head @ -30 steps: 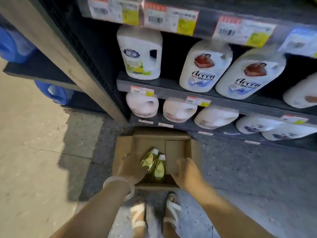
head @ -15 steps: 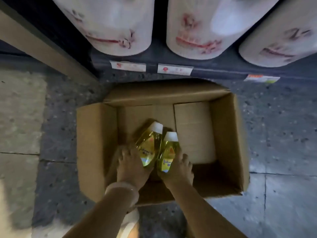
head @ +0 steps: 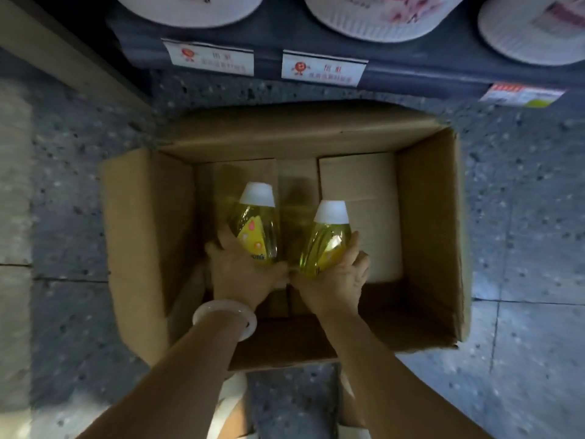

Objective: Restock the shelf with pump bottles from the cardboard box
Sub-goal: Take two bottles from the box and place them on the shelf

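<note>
Both yellow bottles have risen and spread apart since half a second ago, caps pointing at the far wall of the cardboard box [head: 148, 236]. Over the box's near-left area, the left hand [head: 243, 274] grasps the left bottle [head: 258, 232] by its base. Just beside it, the right hand [head: 335, 280] grasps the right bottle [head: 326, 242] the same way.

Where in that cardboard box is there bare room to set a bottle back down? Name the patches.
Bare bottom shows at the right, between the right hand with its bottle and the box's right wall, and along the far wall. The near left is crowded: the left hand and its bottle fill it.
</note>
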{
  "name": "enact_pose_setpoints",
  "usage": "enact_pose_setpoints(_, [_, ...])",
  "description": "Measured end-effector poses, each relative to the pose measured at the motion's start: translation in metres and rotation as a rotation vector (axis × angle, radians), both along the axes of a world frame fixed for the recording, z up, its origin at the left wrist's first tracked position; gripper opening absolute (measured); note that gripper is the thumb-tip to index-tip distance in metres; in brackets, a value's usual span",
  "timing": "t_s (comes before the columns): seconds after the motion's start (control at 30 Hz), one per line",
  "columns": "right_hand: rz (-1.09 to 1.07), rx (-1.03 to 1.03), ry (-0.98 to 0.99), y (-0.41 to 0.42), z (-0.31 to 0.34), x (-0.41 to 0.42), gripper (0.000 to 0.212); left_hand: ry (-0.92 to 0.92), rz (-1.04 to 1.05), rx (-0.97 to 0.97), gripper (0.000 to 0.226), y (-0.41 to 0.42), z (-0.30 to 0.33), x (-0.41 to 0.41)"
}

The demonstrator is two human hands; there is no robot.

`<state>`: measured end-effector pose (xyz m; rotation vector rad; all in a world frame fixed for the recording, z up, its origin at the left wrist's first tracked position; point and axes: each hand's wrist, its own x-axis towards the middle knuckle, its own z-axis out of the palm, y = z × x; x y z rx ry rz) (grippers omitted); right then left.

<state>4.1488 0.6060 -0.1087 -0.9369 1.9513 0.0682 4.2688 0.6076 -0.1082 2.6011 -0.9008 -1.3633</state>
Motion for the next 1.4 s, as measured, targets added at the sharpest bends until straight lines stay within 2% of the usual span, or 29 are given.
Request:
enact_pose_setpoints(0.13, [-0.041,-0.181,-0.020,-0.023,0.073,-0.011,0.120,0.008,0.003,-0.139,0.113,-0.017,0.066,0.000])
enact_pose_setpoints(0.3, [-0.081,-0.356,-0.026,-0.046,0.204,-0.022,0.121,0.030,-0.011,-0.286,0.097,-0.043,0.191,-0.010])
enact_pose_setpoints(0.47, [-0.192,-0.493,-0.058,-0.048,0.348,-0.037,0.116,0.063,-0.024,-0.442,0.107,-0.056,0.346,-0.027])
enact_pose_setpoints(0.7, [-0.268,-0.650,-0.033,-0.034,0.549,-0.062,0.123,0.068,-0.133,-0.731,0.103,-0.058,0.563,-0.050])
enact_pose_setpoints(0.8, [-0.312,-0.799,-0.033,-0.031,0.630,-0.078,0.121,0.101,-0.160,-0.839,0.104,-0.062,0.639,-0.068])
enact_pose_setpoints(0.9, [-0.350,-0.935,-0.050,-0.034,0.699,-0.107,0.125,0.129,-0.241,-0.884,0.121,-0.073,0.709,-0.096])
enact_pose_setpoints(1.0, [-0.373,-1.034,-0.042,-0.036,0.758,-0.147,0.125,0.115,-0.319,-1.097,0.114,-0.079,0.777,-0.133])
enact_pose_setpoints(1.17, [-0.431,-1.230,-0.011,-0.031,0.827,-0.232,0.125,0.168,-0.417,-1.207,0.121,-0.081,0.848,-0.212])
enact_pose_setpoints(1.4, [-0.411,-1.276,0.009,-0.026,0.870,-0.389,0.126,0.275,-0.357,-1.194,0.122,-0.070,0.889,-0.361])
